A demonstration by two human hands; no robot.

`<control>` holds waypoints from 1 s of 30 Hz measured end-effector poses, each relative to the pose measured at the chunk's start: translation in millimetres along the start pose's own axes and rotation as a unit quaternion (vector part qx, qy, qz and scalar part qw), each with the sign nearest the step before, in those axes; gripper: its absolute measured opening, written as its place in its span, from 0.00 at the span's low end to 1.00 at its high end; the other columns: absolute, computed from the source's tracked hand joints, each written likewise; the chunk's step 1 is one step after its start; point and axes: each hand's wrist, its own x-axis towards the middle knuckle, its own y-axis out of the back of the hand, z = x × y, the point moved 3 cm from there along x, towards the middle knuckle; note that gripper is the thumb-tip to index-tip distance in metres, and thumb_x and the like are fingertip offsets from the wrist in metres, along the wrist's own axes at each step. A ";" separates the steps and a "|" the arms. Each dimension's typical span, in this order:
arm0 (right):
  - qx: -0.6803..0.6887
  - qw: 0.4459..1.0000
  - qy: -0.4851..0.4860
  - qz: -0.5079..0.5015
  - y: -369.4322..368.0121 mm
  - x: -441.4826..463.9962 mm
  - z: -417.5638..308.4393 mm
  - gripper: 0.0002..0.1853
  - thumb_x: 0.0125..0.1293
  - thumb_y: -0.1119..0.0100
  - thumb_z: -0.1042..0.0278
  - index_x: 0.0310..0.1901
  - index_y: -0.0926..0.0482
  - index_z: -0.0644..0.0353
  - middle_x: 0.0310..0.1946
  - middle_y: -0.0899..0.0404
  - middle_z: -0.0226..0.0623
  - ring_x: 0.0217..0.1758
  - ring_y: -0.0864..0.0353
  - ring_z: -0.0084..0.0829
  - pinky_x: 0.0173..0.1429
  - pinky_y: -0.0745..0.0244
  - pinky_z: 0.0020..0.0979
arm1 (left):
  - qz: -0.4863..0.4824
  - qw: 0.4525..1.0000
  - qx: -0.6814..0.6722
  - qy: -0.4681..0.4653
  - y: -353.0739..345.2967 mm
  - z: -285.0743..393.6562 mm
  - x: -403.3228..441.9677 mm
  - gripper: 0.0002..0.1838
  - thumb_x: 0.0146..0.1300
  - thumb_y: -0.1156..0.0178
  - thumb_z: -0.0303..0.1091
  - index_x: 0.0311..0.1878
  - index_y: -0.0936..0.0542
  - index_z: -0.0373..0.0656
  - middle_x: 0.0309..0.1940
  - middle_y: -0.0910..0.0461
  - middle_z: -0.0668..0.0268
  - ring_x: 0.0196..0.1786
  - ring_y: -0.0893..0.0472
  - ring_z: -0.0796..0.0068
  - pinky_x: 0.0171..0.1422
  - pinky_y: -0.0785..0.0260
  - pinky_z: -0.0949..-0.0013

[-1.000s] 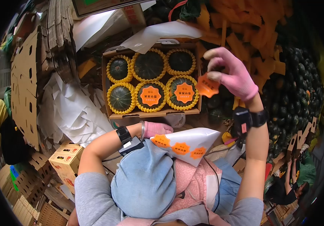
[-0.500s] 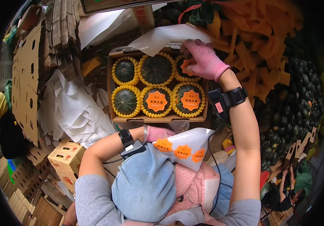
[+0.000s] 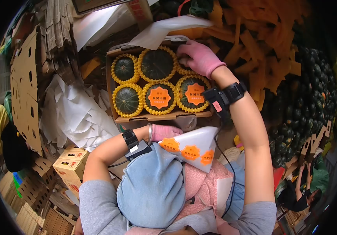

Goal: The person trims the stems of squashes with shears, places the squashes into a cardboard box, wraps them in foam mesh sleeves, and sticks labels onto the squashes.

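An open cardboard box (image 3: 164,116) holds several dark green pumpkins, each in a yellow foam net. Orange labels are on the front middle pumpkin (image 3: 148,107) and the front right pumpkin (image 3: 184,102). My right hand (image 3: 199,58), in a pink glove, bends its fingers down over the back right pumpkin (image 3: 183,71), covering most of it; what lies under the fingertips is hidden. Below the box, my gloved left hand (image 3: 163,132) is closed at the edge of a white sheet of orange stickers (image 3: 199,143); its fingertips are partly hidden.
White paper sheets (image 3: 74,107) lie left of the box, near stacked flat cardboard (image 3: 25,86). Orange foam pieces (image 3: 254,58) and a large heap of dark green pumpkins (image 3: 297,105) are on the right. A printed carton (image 3: 68,166) stands lower left. Another person (image 3: 299,196) is at lower right.
The orange sticker that my right hand held at the back right pumpkin is now out of sight under the fingers. The hand has lowered onto that pumpkin. My left hand keeps the sheet.
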 end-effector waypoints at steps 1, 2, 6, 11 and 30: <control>0.004 1.000 -0.003 0.018 0.7 -1.9 0.1 0.14 0.60 0.40 0.70 0.49 0.24 0.55 0.43 0.24 0.42 0.48 0.23 0.42 0.53 0.27 0.33 | -0.028 0.999 -0.031 -0.016 -4.5 2.9 -4.0 0.21 0.69 0.45 0.36 0.61 0.29 0.37 0.51 0.22 0.68 0.52 0.24 0.82 0.57 0.29 0.73; 0.106 0.991 0.032 0.073 8.9 -11.0 1.7 0.16 0.65 0.44 0.69 0.54 0.27 0.56 0.45 0.24 0.40 0.48 0.23 0.37 0.54 0.28 0.31 | -0.001 1.000 -0.028 0.009 -4.3 4.4 -6.2 0.21 0.69 0.44 0.35 0.62 0.29 0.37 0.52 0.22 0.68 0.52 0.24 0.82 0.57 0.29 0.73; 0.383 0.920 -0.054 0.068 41.2 -104.7 16.5 0.35 0.68 0.47 0.47 0.69 0.43 0.58 0.47 0.23 0.38 0.50 0.24 0.28 0.56 0.28 0.32 | -0.004 0.999 0.035 -0.026 -6.1 10.6 -14.1 0.24 0.65 0.39 0.34 0.62 0.29 0.37 0.53 0.23 0.69 0.53 0.25 0.82 0.59 0.31 0.74; 0.430 0.839 -0.326 -0.065 -25.1 -284.2 14.1 0.57 0.52 0.32 0.43 0.75 0.61 0.45 0.48 0.24 0.44 0.42 0.23 0.28 0.52 0.26 0.30 | 0.041 0.995 0.087 0.033 -6.5 17.0 -12.2 0.18 0.69 0.44 0.39 0.56 0.26 0.38 0.45 0.23 0.71 0.48 0.26 0.84 0.54 0.30 0.75; 0.242 0.875 -0.393 0.148 -82.6 -345.1 -103.9 0.16 0.47 0.32 0.75 0.41 0.19 0.56 0.34 0.25 0.41 0.36 0.22 0.40 0.46 0.26 0.34 | 0.174 0.829 0.522 0.100 -45.6 67.6 -58.1 0.16 0.60 0.36 0.40 0.44 0.24 0.39 0.41 0.20 0.62 0.47 0.22 0.70 0.51 0.30 0.67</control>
